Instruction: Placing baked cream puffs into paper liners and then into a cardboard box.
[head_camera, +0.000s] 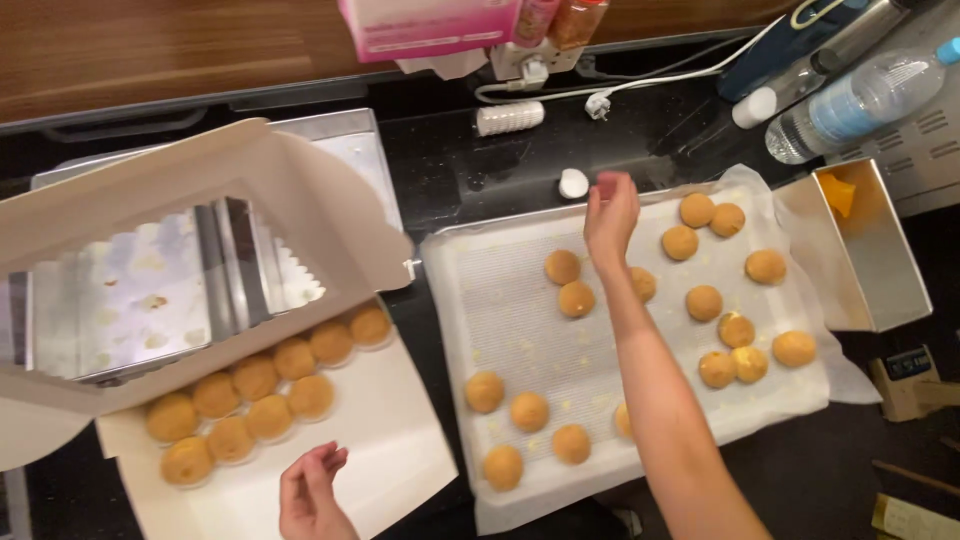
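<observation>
below right hand, golden pastries

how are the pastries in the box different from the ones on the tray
The pastries in the box sit packed in two tight rows, each in a white paper cup; the pastries on the tray lie scattered on white paper, without cups. The right hand hangs above the tray ones; the left hand is near the box. Both sets are round and golden.

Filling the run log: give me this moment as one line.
left hand: empty, over open box | right hand: raised over tray | puffs: two rows boxed | loose puffs: on tray paper
</observation>
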